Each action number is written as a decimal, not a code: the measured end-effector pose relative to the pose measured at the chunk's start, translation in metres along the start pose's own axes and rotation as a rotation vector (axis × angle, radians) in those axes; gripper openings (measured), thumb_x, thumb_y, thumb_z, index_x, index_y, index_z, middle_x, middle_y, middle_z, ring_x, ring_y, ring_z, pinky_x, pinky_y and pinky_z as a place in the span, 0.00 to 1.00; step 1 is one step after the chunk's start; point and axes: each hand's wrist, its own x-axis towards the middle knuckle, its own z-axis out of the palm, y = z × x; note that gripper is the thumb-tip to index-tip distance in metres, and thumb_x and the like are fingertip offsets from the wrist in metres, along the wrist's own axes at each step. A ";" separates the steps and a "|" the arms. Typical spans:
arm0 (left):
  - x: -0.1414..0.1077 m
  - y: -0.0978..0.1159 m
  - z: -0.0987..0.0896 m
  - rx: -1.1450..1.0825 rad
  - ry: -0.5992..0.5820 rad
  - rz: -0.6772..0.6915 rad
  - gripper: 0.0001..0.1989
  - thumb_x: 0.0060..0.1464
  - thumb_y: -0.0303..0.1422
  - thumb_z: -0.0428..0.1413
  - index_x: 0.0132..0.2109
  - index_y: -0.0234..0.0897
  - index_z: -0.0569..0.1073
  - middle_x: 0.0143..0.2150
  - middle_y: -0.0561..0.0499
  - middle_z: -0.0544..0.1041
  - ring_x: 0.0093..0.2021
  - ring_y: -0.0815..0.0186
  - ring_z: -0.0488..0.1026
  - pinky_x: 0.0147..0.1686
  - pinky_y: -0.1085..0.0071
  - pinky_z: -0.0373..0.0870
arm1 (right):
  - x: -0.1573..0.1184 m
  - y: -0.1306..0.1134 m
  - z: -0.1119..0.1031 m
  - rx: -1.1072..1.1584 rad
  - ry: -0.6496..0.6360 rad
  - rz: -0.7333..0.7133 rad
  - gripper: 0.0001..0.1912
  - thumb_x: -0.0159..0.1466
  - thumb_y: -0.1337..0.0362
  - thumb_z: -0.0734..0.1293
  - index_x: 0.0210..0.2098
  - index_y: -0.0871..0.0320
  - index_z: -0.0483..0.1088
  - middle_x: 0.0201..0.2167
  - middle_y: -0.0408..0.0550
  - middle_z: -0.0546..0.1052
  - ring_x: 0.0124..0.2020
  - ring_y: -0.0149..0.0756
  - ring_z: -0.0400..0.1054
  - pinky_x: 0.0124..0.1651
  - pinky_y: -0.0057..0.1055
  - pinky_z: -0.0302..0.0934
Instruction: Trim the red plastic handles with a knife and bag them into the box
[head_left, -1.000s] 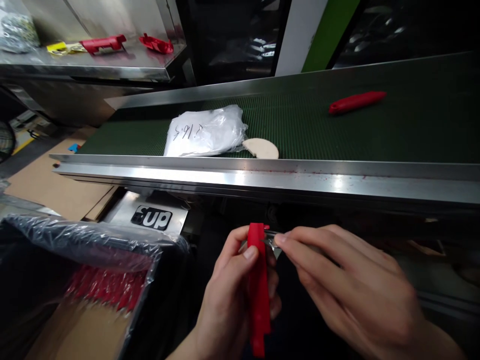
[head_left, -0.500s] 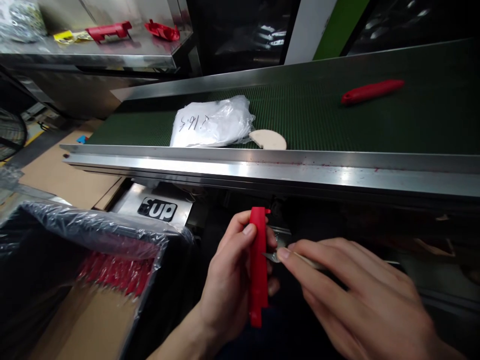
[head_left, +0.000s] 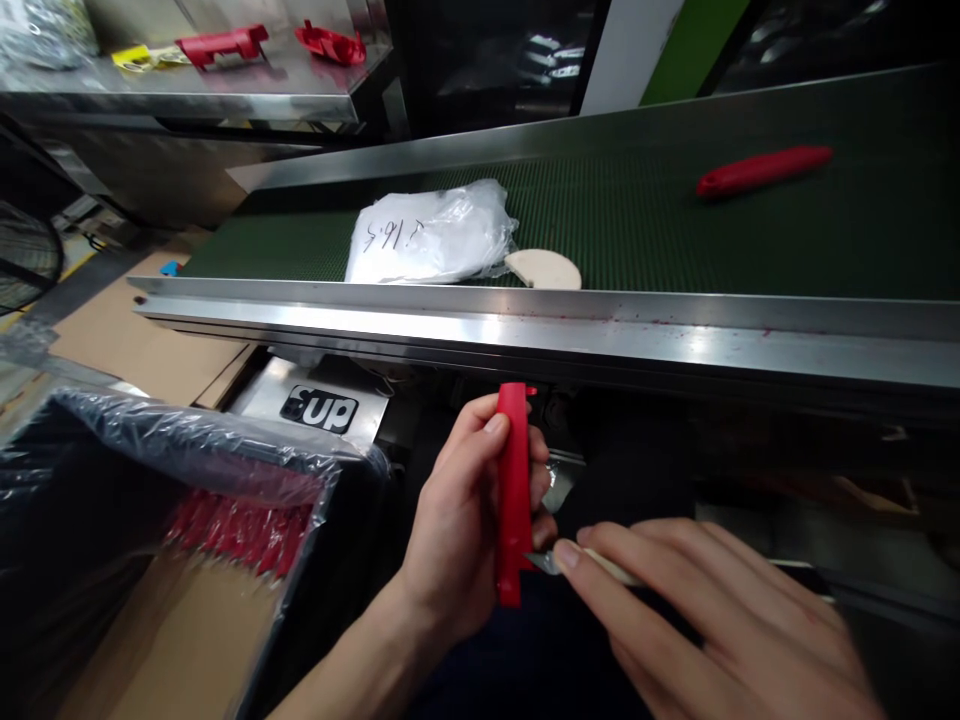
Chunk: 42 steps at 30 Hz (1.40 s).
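A long red plastic part (head_left: 514,480) stands nearly upright in my left hand (head_left: 457,510), the thumb pressed on its face and the fingers wrapped behind it. My right hand (head_left: 690,600) is closed on a craft knife (head_left: 611,567) with a pale handle. The pointed blade touches or nearly touches the right edge of the red part, close to its lower end. A small red tab sticks out at the part's top right. My left palm is hidden behind the part.
Ahead runs a green conveyor belt (head_left: 630,230) with a metal rail (head_left: 600,335). On it lie a white plastic bag (head_left: 427,235), a beige disc piece (head_left: 546,268) and a red handle-shaped part (head_left: 765,170). A lined box (head_left: 315,540) holds bagged red parts (head_left: 240,530) at left.
The knife has slid down along the red part's right edge, from about its middle to near the lower end. My left hand and the part have risen slightly in view.
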 end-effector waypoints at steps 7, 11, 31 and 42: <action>0.004 0.003 0.000 -0.038 0.023 0.015 0.05 0.64 0.36 0.47 0.46 0.41 0.62 0.36 0.53 0.65 0.26 0.72 0.61 0.21 0.79 0.60 | -0.008 0.003 -0.002 0.079 0.054 0.045 0.16 0.64 0.77 0.62 0.47 0.59 0.75 0.43 0.48 0.77 0.43 0.38 0.70 0.43 0.36 0.63; 0.004 0.002 0.001 -0.035 0.023 0.023 0.05 0.64 0.36 0.48 0.44 0.41 0.62 0.36 0.53 0.65 0.27 0.73 0.61 0.21 0.79 0.60 | -0.010 0.017 -0.007 0.142 0.204 0.142 0.21 0.64 0.77 0.63 0.54 0.56 0.71 0.49 0.48 0.74 0.47 0.37 0.70 0.48 0.34 0.65; -0.019 -0.013 0.001 0.286 0.031 -0.015 0.13 0.55 0.33 0.60 0.44 0.43 0.64 0.31 0.57 0.66 0.18 0.78 0.59 0.18 0.79 0.60 | 0.023 0.029 -0.004 0.039 0.187 0.118 0.20 0.63 0.79 0.64 0.53 0.63 0.72 0.44 0.55 0.74 0.43 0.40 0.69 0.44 0.37 0.63; -0.019 -0.012 -0.003 0.302 -0.014 -0.058 0.12 0.57 0.34 0.58 0.45 0.42 0.64 0.31 0.57 0.65 0.19 0.78 0.59 0.17 0.80 0.60 | 0.023 0.033 -0.004 -0.022 0.190 0.082 0.20 0.62 0.79 0.66 0.53 0.64 0.72 0.43 0.55 0.74 0.42 0.42 0.67 0.42 0.40 0.62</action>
